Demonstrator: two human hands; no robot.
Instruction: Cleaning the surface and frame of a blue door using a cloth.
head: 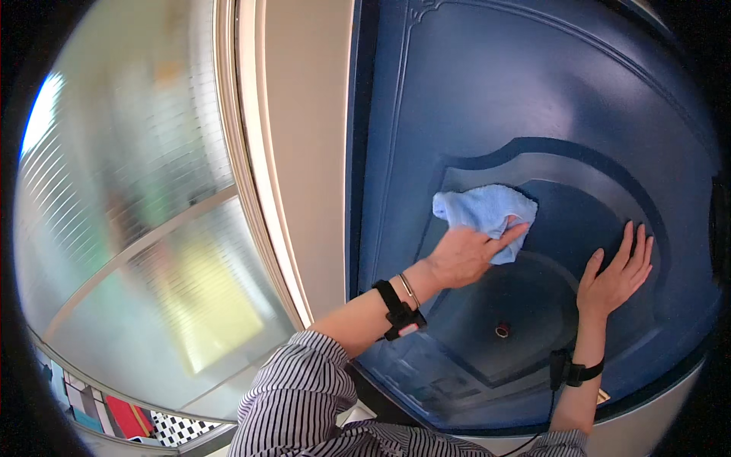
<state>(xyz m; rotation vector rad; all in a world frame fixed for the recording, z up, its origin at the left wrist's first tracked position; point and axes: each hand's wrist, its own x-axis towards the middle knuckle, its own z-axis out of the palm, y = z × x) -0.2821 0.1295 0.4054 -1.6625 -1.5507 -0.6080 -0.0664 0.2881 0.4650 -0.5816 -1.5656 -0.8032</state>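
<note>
A dark blue door with raised moulded panels fills the right half of the view. My left hand is on a light blue cloth, bunched against the upper left part of the inner panel, with the index finger lying over it. The palm side of the left hand is hidden. To the right, my right hand rests against the panel with its fingers apart and holds nothing. Below and between the hands is a small round fitting with a reddish rim, perhaps a peephole.
A pale door frame borders the blue door on the left. Beyond it stands a ribbed, translucent glass panel with a metal crossbar. Past its lower edge are a red object and a black-and-white patterned surface. A thin cable hangs from the right wrist strap.
</note>
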